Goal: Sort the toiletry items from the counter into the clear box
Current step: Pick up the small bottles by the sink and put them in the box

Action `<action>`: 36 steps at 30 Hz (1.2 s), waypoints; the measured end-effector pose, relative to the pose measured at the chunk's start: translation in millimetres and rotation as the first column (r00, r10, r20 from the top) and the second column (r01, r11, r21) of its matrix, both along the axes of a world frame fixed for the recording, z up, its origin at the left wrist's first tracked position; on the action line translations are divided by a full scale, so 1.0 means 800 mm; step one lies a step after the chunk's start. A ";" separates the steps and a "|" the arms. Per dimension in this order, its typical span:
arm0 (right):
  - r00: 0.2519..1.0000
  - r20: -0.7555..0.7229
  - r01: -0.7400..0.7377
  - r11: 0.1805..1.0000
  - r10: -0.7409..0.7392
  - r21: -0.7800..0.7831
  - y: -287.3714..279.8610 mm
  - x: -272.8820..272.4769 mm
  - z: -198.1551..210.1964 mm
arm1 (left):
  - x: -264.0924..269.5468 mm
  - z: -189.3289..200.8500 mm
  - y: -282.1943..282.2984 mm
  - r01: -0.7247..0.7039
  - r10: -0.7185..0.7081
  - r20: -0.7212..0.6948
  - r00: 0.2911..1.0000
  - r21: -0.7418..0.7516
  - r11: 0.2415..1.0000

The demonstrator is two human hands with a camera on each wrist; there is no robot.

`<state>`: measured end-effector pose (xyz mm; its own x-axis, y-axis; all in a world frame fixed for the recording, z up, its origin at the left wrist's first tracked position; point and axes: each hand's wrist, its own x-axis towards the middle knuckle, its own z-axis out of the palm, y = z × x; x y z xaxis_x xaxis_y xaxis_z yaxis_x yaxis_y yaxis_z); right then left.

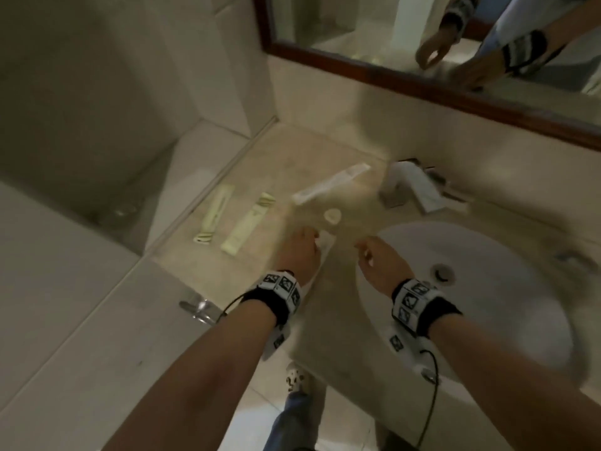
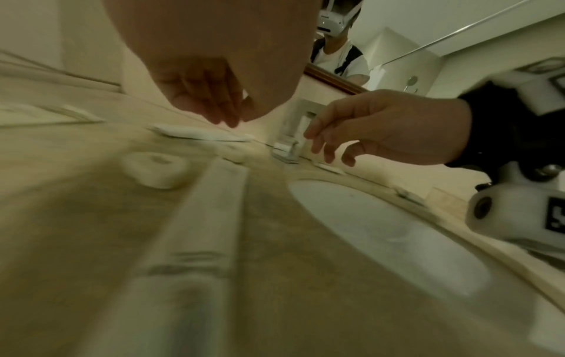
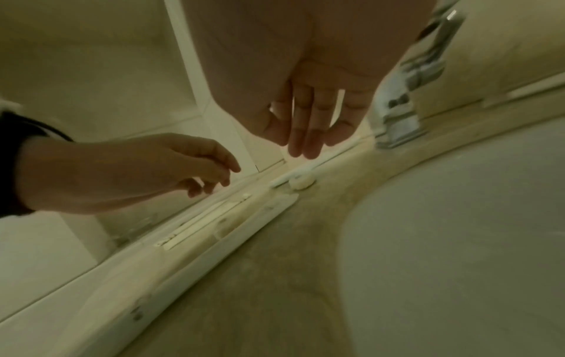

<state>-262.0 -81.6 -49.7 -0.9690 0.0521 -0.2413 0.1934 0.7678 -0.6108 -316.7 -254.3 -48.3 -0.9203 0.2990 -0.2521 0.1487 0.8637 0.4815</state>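
I hover both hands, left hand (image 1: 300, 252) and right hand (image 1: 383, 265), fingers loosely apart and holding nothing, mid-frame over the counter (image 1: 325, 164). Packets (image 1: 245, 227) lie centre-left; I see no clear box. Next I'd pick one up.

bare forearms; each wrist wears a black band (image 1: 276, 299) carrying white blocks with black square markers (image 1: 410, 301). thin black cables (image 1: 431, 402) trail off. blue jeans (image 1: 292, 421) at bottom centre.
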 end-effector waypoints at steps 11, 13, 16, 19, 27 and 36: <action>0.974 0.224 -0.073 0.972 0.022 0.222 -0.045 -0.128 -0.043 | -0.048 -0.057 -0.054 0.332 -0.320 0.092 0.943 -0.194 0.923; 0.978 0.202 -0.118 0.952 0.061 0.284 -0.047 -0.129 -0.047 | -0.050 -0.054 -0.048 0.345 -0.335 0.087 0.938 -0.160 0.925; 0.987 0.158 -0.065 0.945 0.015 0.320 -0.052 -0.125 -0.053 | -0.057 -0.041 -0.040 0.290 -0.286 0.048 0.957 -0.112 0.950; 0.992 0.120 -0.069 0.935 0.029 0.347 -0.050 -0.118 -0.058 | -0.063 -0.028 -0.027 0.300 -0.301 0.015 0.954 -0.103 0.948; 1.000 0.012 -0.020 0.974 0.018 0.224 -0.016 -0.079 -0.032 | -0.030 0.029 0.029 0.312 -0.304 -0.112 0.946 0.065 0.948; 0.862 -0.213 0.484 0.872 -0.461 0.073 0.218 0.228 0.042 | 0.157 0.057 0.298 0.678 -0.698 -0.037 0.715 0.281 0.680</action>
<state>-79.3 93.1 -15.8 -0.8465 0.5318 -0.0248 0.4453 0.6817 -0.5805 -191.2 -16.0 -2.8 -0.4123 0.9026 -0.1241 0.6093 0.3745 0.6990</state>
